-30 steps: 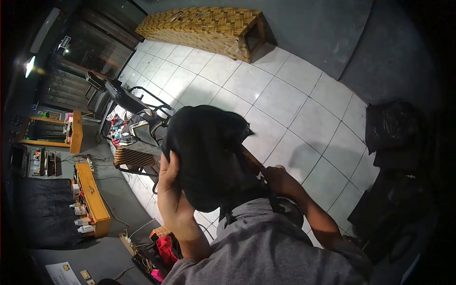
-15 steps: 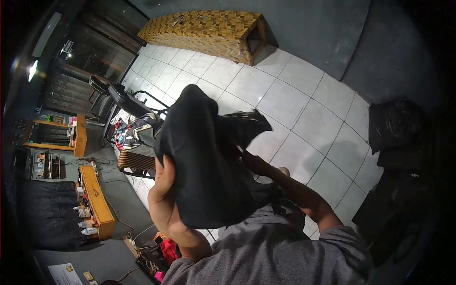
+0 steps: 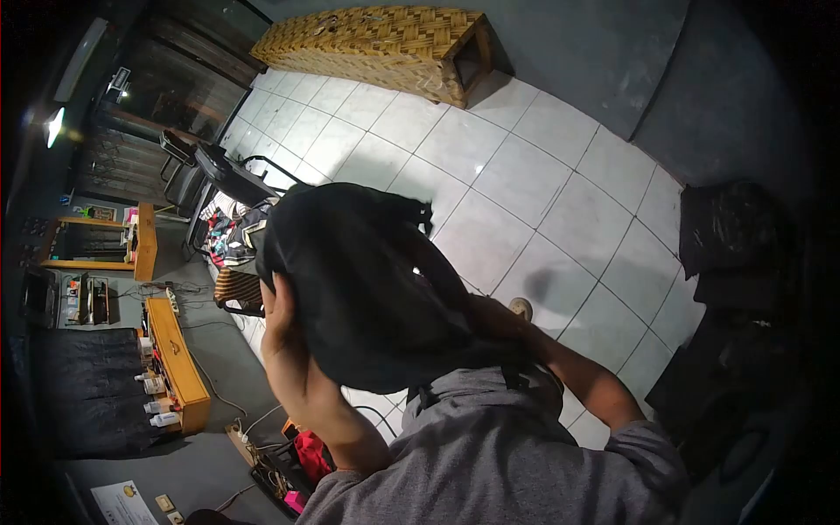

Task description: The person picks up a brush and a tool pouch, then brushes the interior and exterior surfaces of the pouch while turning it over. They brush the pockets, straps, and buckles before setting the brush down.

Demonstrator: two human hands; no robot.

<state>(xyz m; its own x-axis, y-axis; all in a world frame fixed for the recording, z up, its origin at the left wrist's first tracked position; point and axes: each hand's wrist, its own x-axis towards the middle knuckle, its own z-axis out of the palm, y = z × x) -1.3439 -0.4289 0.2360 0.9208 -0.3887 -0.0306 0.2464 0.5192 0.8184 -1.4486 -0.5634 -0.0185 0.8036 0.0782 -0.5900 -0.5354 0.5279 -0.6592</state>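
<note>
Your left hand [image 3: 289,354] grips the black garment [image 3: 359,280], fingers closed on its edge. Right hand is hidden under the fabric; can't tell its grip.

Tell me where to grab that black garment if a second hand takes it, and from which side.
Judging by its pose, take the black garment at the free upper edge near the small tab, coming from the tiled-floor side. The left hand already pinches its left edge, and the lower part bunches against the grey shirt.
</note>
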